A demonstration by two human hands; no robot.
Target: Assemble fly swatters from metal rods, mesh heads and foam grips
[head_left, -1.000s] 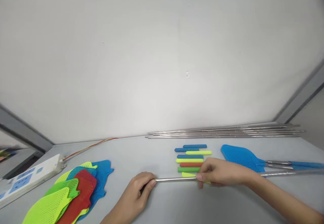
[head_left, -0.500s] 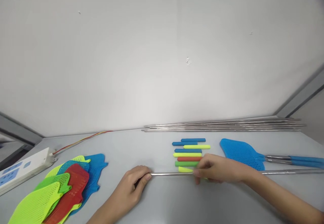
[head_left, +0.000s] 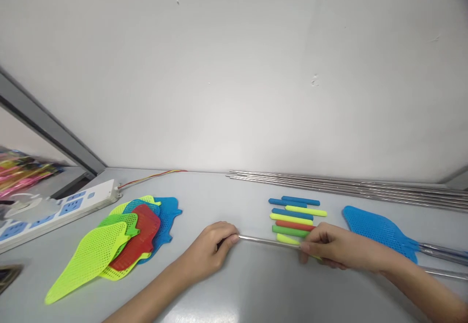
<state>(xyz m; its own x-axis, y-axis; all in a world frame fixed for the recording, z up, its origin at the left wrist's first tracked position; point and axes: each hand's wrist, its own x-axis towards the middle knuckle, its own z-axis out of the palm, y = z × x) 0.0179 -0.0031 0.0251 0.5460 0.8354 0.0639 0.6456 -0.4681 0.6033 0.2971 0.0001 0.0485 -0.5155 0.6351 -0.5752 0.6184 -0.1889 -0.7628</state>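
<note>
Unlabelled steel rod [head_left: 268, 241]; both hands

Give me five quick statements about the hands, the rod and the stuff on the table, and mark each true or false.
1. Both hands touch one metal rod. True: left hand at its end, right hand further along.
2. The coloured grips lie left of the swatter heads. False: they lie right of the pile of heads.
3. A bundle of rods lies along the wall. True.
4. The power strip sits by the right hand. False: it is at the far left.
5. The blue swatter at right has no rod. False: rods run from it.
</note>
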